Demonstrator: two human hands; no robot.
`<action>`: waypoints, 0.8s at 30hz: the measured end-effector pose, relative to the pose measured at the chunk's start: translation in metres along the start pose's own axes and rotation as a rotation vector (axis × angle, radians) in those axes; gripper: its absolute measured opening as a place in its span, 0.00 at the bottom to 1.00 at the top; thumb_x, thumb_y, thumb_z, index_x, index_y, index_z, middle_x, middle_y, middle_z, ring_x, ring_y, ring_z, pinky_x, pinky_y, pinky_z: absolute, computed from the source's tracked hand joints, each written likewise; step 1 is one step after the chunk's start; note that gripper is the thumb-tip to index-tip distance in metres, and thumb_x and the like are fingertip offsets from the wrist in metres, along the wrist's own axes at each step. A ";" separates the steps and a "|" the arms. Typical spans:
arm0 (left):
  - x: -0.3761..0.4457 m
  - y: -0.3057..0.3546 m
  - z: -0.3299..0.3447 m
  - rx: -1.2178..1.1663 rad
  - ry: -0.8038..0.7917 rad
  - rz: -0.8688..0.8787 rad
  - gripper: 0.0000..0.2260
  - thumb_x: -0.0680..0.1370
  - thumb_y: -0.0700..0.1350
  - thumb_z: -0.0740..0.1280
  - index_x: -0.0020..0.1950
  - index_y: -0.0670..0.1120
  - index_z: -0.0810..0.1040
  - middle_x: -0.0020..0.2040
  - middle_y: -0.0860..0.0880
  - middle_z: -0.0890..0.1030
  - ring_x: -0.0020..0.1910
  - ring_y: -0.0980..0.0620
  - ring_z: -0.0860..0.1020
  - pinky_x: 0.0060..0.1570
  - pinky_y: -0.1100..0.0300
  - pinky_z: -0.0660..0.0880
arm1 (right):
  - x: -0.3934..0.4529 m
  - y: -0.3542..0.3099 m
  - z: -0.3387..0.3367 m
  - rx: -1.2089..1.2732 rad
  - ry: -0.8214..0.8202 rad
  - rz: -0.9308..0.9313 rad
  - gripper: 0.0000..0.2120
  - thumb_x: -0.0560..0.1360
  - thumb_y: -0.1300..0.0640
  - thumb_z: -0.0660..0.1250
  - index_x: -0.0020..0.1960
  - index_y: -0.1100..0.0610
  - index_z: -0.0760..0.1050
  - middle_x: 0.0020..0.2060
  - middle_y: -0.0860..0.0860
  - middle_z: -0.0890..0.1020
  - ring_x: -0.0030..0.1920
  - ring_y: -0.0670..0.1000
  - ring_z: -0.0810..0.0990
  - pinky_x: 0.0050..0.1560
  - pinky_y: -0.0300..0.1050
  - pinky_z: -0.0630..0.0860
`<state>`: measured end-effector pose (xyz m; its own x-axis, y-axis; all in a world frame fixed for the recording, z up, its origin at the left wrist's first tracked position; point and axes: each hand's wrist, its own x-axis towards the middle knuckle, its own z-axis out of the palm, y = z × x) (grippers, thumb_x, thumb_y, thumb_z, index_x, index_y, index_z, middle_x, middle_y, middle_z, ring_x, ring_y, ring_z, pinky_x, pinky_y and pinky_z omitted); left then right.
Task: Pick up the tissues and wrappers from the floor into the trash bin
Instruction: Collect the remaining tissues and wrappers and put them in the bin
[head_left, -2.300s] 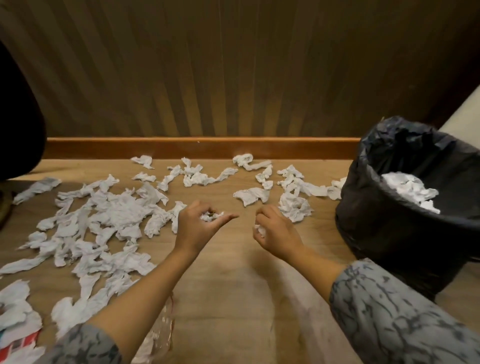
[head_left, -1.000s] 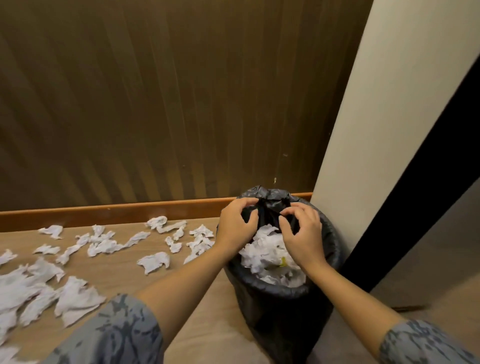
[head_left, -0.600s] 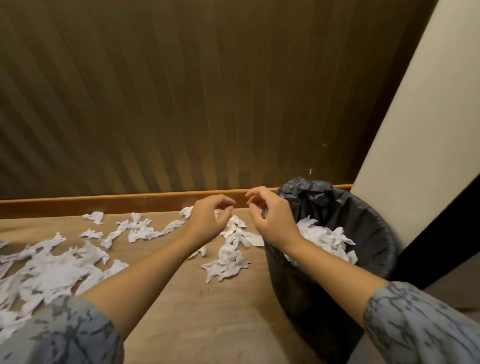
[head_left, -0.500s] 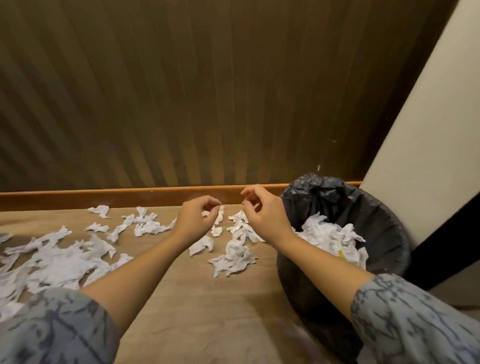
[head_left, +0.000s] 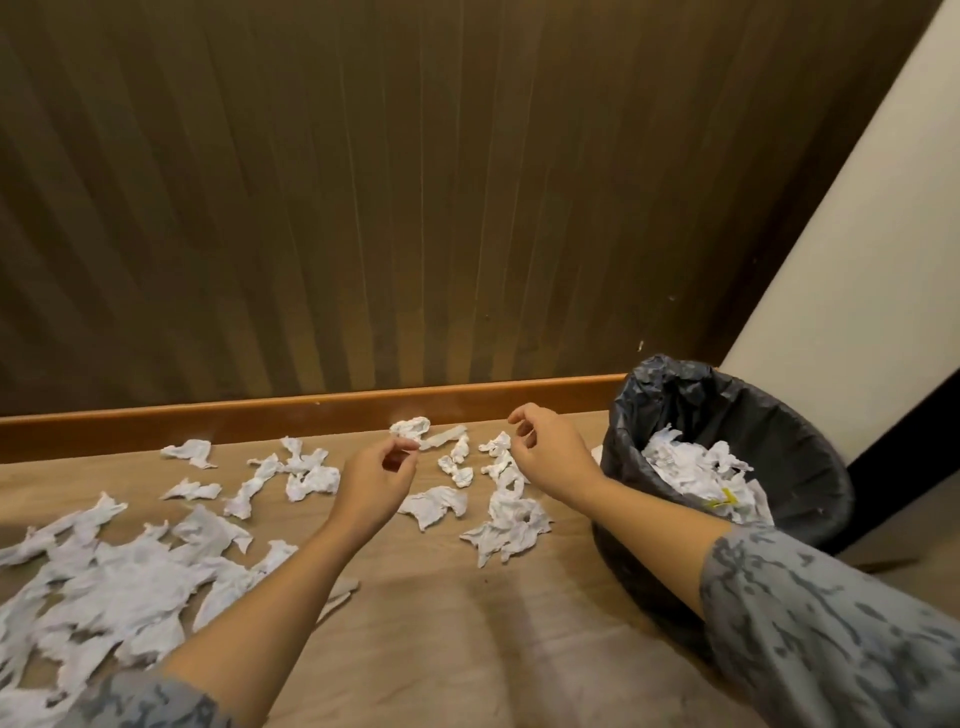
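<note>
Two hands (head_left: 374, 483), roughly twenty tissues (head_left: 506, 525)

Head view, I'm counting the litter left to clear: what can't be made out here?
- Tissue pile: cut off by the left and bottom edges, and the left forearm covers its right end.
- Trash bin: its base is hidden behind the right sleeve; the depth of the tissues in the bin is unseen.
- Yellow scrap: too small to identify.
- Wrappers: none distinguishable.
</note>
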<state>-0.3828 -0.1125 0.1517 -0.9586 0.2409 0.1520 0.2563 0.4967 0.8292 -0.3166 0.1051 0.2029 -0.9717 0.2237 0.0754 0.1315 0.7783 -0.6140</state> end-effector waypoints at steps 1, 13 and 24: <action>0.002 -0.003 -0.004 0.001 -0.009 0.009 0.06 0.78 0.42 0.67 0.53 0.49 0.81 0.47 0.53 0.82 0.46 0.59 0.78 0.43 0.68 0.73 | 0.001 -0.006 0.000 -0.080 -0.042 -0.022 0.15 0.77 0.56 0.66 0.64 0.52 0.71 0.56 0.49 0.77 0.50 0.47 0.77 0.50 0.42 0.78; 0.005 -0.053 0.030 0.168 -0.218 -0.066 0.15 0.76 0.42 0.67 0.62 0.51 0.75 0.65 0.48 0.71 0.65 0.48 0.70 0.63 0.57 0.66 | 0.010 0.039 0.072 -0.321 -0.422 0.118 0.37 0.70 0.35 0.68 0.74 0.43 0.57 0.78 0.51 0.48 0.77 0.59 0.50 0.71 0.63 0.59; -0.003 -0.126 0.133 0.300 -0.262 -0.312 0.33 0.76 0.52 0.68 0.76 0.53 0.55 0.78 0.43 0.37 0.76 0.44 0.34 0.74 0.50 0.43 | 0.031 0.139 0.139 -0.465 -0.334 0.236 0.66 0.51 0.14 0.55 0.77 0.44 0.33 0.74 0.57 0.27 0.69 0.65 0.22 0.66 0.75 0.32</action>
<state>-0.3958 -0.0651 -0.0247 -0.9416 0.2246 -0.2508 0.0234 0.7868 0.6167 -0.3553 0.1387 0.0105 -0.9048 0.2840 -0.3173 0.3492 0.9213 -0.1712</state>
